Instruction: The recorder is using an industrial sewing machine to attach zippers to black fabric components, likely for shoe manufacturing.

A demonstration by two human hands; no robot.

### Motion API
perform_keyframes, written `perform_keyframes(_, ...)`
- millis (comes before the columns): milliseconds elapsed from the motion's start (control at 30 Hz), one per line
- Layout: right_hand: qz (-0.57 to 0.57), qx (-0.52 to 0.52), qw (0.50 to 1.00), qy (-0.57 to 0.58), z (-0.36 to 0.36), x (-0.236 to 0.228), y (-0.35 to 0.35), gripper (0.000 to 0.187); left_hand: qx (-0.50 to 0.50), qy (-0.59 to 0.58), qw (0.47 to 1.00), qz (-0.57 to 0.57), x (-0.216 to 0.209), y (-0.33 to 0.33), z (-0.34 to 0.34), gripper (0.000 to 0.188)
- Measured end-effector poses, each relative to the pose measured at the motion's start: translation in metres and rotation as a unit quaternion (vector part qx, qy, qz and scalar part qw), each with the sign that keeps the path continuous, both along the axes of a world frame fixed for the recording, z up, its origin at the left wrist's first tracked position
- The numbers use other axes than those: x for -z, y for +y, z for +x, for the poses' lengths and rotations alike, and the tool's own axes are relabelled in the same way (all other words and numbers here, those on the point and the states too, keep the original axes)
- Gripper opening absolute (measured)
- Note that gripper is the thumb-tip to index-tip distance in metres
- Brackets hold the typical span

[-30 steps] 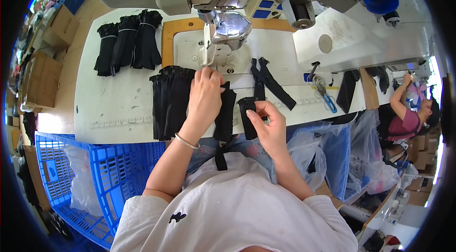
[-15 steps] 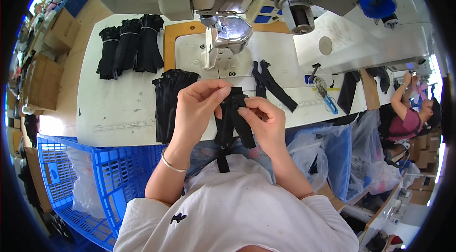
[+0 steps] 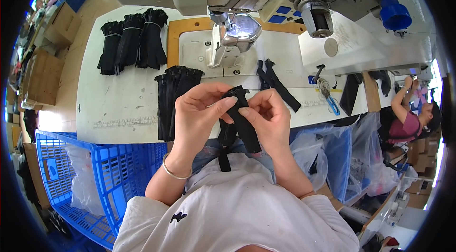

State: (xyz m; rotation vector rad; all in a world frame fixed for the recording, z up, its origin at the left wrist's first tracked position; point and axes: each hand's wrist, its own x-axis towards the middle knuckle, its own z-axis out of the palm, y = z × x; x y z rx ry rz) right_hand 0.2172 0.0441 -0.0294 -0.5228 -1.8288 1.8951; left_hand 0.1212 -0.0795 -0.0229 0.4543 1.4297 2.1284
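Note:
Above my lap, near the table's front edge, I hold a black zipper by its upper end. My left hand pinches the top between thumb and fingers. My right hand is closed on its right side, thumb pressed against the tape. The zipper's two tapes hang down below my fingers, one broad side facing up. Left of my left hand lies a loose stack of black zippers. Beyond my right hand, a couple of zippers lie crossed on the table.
A sewing machine stands ahead. Tied zipper bundles lie at the far left of the table. Blue-handled snips lie at right. A blue crate stands lower left; plastic bags hang lower right. A co-worker sits far right.
The top of the held zipper has been turned over between my fingers, and its tape now shows broader. My right hand has shifted slightly right. The view has moved a little.

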Motion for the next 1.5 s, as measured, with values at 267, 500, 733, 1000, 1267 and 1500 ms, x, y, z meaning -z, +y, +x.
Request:
perform_keyframes(267, 0.047, -0.043, 0.998, -0.01, -0.007, 0.004, 0.01, 0.016, -0.014, 0.001, 1.0, -0.003, -0.013, 0.006, -0.006, 0.019)
perform_keyframes(500, 0.08, -0.011, 0.996, 0.035, -0.043, -0.022, 0.014, 0.016, -0.044, 0.006, 0.999, 0.012, -0.025, 0.025, -0.044, 0.019)
perform_keyframes(733, 0.075, 0.011, 0.996, 0.056, -0.071, -0.03, 0.023, 0.017, -0.052, -0.017, 0.998, 0.036, -0.029, 0.042, -0.067, 0.02)
perform_keyframes(1000, 0.056, 0.042, 0.996, 0.06, -0.08, -0.026, 0.024, 0.018, -0.058, -0.046, 0.996, 0.056, -0.026, 0.048, -0.074, 0.019)
perform_keyframes(1267, 0.147, 0.057, 0.985, 0.068, -0.077, -0.03, 0.02, 0.016, -0.062, -0.045, 0.995, 0.058, -0.023, 0.047, -0.07, 0.023)
perform_keyframes(1500, 0.119, 0.025, 0.992, 0.046, -0.058, -0.013, 0.013, 0.013, -0.147, 0.074, 0.986, 0.004, -0.004, 0.035, -0.026, 0.021)
